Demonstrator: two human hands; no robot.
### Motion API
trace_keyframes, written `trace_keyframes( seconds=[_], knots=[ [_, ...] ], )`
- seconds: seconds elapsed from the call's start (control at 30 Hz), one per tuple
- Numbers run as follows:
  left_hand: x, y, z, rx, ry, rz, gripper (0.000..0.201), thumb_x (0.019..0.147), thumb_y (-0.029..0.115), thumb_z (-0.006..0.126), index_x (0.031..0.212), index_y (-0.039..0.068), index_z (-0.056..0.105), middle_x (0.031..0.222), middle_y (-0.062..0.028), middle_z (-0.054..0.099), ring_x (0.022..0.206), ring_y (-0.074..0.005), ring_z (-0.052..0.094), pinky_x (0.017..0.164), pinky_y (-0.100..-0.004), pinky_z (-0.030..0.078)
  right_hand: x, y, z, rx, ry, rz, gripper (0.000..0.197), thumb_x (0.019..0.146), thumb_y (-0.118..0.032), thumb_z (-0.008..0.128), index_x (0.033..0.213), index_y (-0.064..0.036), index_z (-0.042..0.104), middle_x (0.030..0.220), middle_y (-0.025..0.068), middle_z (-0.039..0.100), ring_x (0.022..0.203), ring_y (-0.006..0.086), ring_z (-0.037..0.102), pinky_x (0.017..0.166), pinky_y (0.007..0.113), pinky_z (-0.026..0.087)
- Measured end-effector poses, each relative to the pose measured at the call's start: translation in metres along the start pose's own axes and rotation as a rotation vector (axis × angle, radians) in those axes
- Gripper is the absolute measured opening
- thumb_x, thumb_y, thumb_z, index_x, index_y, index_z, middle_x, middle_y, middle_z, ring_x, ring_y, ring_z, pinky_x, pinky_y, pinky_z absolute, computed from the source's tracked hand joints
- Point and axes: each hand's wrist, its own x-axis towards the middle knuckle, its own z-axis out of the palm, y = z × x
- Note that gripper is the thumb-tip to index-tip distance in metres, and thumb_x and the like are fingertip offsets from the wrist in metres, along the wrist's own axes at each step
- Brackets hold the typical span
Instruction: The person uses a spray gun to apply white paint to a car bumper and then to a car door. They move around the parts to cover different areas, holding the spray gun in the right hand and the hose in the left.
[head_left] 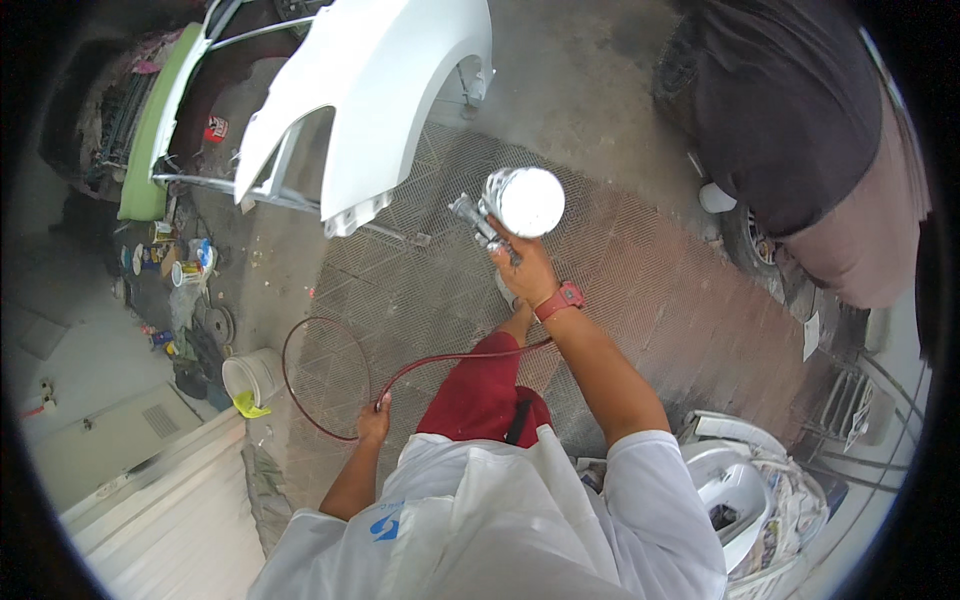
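My right hand (524, 262) is wrapped round the grip of a metal spray gun (478, 222), which carries a round white-topped cup (530, 202). A red watch sits on that wrist. Lower and to the left, my left hand (374, 420) is closed on a dark red air hose (440, 359). The hose loops out to the left of this hand and runs across my legs towards my right forearm. Beyond the gun, up and to the left, a white car fender (385, 85) rests on a metal stand (240, 190), apart from the gun.
A white bucket (252, 376) with a yellow-green cloth stands at left, near several cans (190, 270). Covered vehicles, one under a dark sheet (790, 100), fill the upper right. White car parts (730, 490) lie at lower right. Grid matting (620, 270) covers the floor.
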Motion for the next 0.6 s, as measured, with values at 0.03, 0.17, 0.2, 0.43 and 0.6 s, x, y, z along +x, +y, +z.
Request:
trace_keyframes(
  seconds=[0.03,0.17,0.2,0.43,0.6],
  knots=[
    [0.006,0.022,0.003,0.01,-0.024,-0.003,0.079,0.1,0.075,0.051,0.126,0.004,0.075,0.118,-0.0287,0.074,0.119,-0.048,0.068,0.102,-0.0549,0.052,0.012,0.024,0.005,0.034,0.011,-0.081,0.051,0.099,-0.036,0.067,0.145,-0.0124,0.067,0.137,0.0224,0.069,0.126,0.0446,0.065,0.111,0.047,0.048],
    [0.022,0.117,0.016,0.019,-0.09,-0.015,0.075,0.1,0.073,0.053,0.124,0.005,0.076,0.118,-0.0288,0.074,0.115,-0.0484,0.069,0.1,-0.0549,0.053,0.051,0.114,0.026,0.037,-0.194,-0.026,0.051,0.09,-0.038,0.078,0.131,-0.0093,0.072,0.128,0.0162,0.073,0.117,0.0406,0.067,0.101,0.049,0.054],
    [0.026,0.139,0.02,-0.006,-0.066,0.025,0.074,0.1,0.072,0.054,0.124,0.006,0.077,0.117,-0.0288,0.074,0.114,-0.0485,0.07,0.099,-0.0551,0.053,0.071,0.134,0.034,0.047,-0.186,-0.109,0.051,0.089,-0.038,0.078,0.131,-0.0097,0.072,0.128,0.0157,0.073,0.118,0.0403,0.067,0.1,0.049,0.055],
    [0.038,0.201,0.035,-0.03,-0.069,-0.093,0.071,0.101,0.066,0.058,0.125,0.001,0.076,0.113,-0.0297,0.075,0.112,-0.0479,0.072,0.098,-0.0526,0.054,0.159,0.198,0.088,-0.099,-0.262,-0.482,0.061,0.089,-0.045,0.077,0.141,-0.016,0.067,0.144,0.0118,0.067,0.136,0.0337,0.06,0.117,0.047,0.046],
    [0.023,0.178,0.026,-0.12,0.06,-0.311,0.069,0.103,0.063,0.058,0.127,0.001,0.075,0.114,-0.0302,0.075,0.113,-0.0471,0.072,0.097,-0.0509,0.055,0.232,0.206,0.101,0.192,0.369,-0.37,0.06,0.103,-0.038,0.058,0.152,-0.0038,0.056,0.145,0.0208,0.065,0.137,0.0392,0.06,0.115,0.05,0.047]
  ],
)
